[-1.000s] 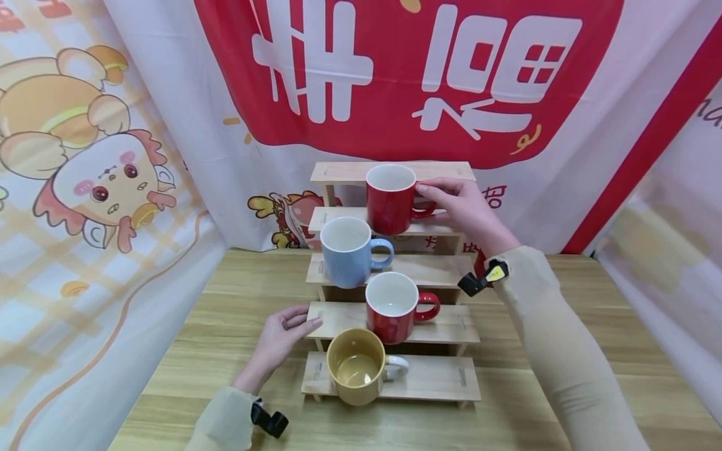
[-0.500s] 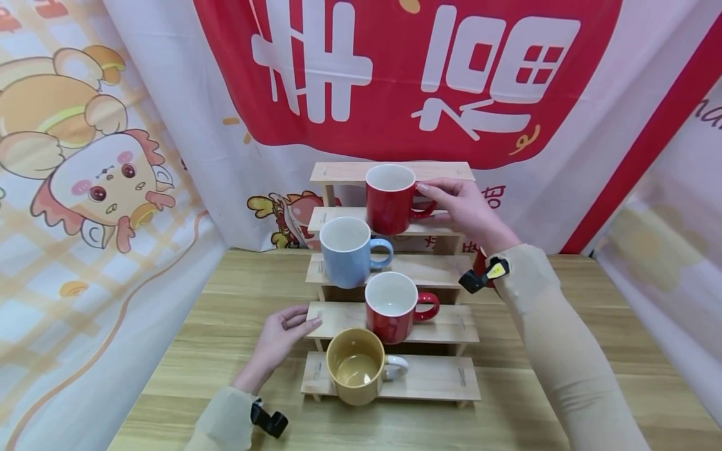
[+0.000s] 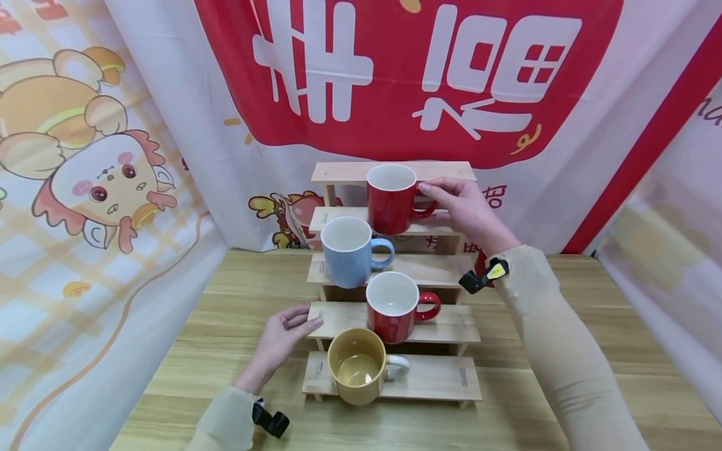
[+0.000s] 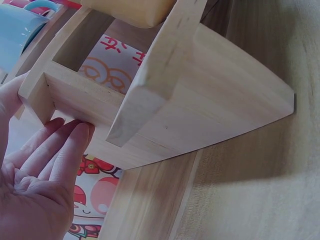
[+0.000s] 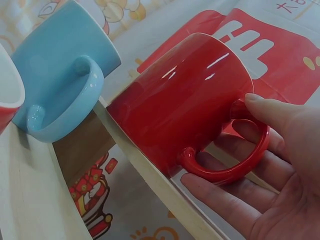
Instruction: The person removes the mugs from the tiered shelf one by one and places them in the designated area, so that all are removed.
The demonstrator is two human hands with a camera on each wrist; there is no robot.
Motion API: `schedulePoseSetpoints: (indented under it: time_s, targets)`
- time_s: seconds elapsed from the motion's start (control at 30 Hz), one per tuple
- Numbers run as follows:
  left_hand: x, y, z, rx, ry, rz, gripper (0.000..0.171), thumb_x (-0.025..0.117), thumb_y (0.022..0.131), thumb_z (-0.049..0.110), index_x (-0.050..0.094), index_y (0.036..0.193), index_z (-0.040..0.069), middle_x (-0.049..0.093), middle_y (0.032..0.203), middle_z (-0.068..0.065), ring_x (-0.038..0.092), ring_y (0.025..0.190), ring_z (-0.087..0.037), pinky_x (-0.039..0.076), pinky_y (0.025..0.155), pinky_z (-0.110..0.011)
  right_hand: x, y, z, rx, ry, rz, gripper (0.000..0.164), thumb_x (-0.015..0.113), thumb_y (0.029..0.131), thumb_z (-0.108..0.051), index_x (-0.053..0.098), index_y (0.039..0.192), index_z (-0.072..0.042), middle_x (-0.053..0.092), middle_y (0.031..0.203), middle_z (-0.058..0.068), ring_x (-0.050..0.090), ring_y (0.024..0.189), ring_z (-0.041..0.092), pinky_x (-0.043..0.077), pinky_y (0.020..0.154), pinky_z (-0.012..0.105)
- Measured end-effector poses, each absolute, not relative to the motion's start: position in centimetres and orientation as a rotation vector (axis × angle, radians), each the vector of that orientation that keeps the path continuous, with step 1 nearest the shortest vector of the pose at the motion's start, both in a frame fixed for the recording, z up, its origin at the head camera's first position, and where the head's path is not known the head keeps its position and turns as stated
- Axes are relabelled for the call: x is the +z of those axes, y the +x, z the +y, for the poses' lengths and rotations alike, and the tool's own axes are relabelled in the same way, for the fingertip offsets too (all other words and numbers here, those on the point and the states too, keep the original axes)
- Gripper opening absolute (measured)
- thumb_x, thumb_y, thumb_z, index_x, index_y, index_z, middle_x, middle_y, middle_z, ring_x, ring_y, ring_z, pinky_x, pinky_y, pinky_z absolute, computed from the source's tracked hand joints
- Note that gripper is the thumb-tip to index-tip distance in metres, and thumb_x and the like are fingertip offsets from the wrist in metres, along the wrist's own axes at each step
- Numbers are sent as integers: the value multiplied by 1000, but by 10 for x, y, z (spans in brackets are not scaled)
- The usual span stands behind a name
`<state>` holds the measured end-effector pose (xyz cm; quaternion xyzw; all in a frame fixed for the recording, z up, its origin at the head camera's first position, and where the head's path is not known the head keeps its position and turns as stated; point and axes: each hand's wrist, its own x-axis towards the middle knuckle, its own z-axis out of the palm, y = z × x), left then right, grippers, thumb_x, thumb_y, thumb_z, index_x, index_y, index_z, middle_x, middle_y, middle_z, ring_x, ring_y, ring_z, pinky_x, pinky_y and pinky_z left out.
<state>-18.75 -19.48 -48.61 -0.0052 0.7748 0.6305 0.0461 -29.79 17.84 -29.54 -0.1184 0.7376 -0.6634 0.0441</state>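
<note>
A stepped wooden stand [image 3: 445, 376] bears four-step-high rows of mugs. On its second step from the top stands a red mug [image 3: 389, 210] with a white inside. My right hand [image 3: 465, 210] holds that mug's handle, thumb on top of the handle and fingers behind it in the right wrist view. My left hand [image 3: 282, 335] grips the left end of the second step from the bottom, thumb above and fingertips under the wood. A light blue mug [image 3: 345, 260], another red mug [image 3: 389, 322] and a yellow mug [image 3: 355, 382] with a white handle stand on the lower steps.
The stand rests on a wood-grain table [image 3: 192, 351]. Behind it hangs a printed cloth [image 3: 186, 81] with a large red panel and white characters, and cloth walls flank both sides. A red thing shows partly behind the right wrist.
</note>
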Motion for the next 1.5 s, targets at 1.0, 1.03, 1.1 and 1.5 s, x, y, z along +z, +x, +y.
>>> schedulePoseSetpoints:
  time_s: [1.0, 1.03, 1.1, 1.5]
  targets:
    - [-483, -185, -193, 1920, -44, 2378, 64, 85, 85, 34, 62, 134, 1, 68, 125, -18, 66, 113, -29, 53, 97, -38, -299, -254, 251, -1978, -97, 2692, 62, 67, 91, -57, 66, 136, -15, 65, 128, 11, 66, 106, 18, 58, 81, 25]
    - [-483, -185, -193, 1922, -44, 2378, 63, 85, 85, 33, 62, 134, 1, 68, 125, -18, 66, 113, -29, 53, 97, -38, -298, -253, 255, -1982, -85, 2696, 62, 67, 91, -57, 65, 137, -15, 64, 128, 11, 66, 106, 18, 58, 80, 25]
    - [-483, -185, -193, 1922, -41, 2381, 63, 85, 85, 33, 62, 134, 1, 68, 125, -18, 66, 113, -29, 53, 97, -37, -297, -250, 262, -1977, -59, 2710, 62, 66, 91, -57, 65, 137, -15, 63, 129, 11, 65, 107, 17, 58, 80, 24]
    - [-485, -186, -193, 1920, -37, 2376, 63, 85, 84, 35, 62, 134, 2, 68, 125, -17, 66, 113, -29, 53, 97, -36, -297, -233, 298, -2057, 48, 2674, 61, 70, 90, -52, 65, 138, -14, 64, 130, 10, 71, 100, 14, 58, 76, 25]
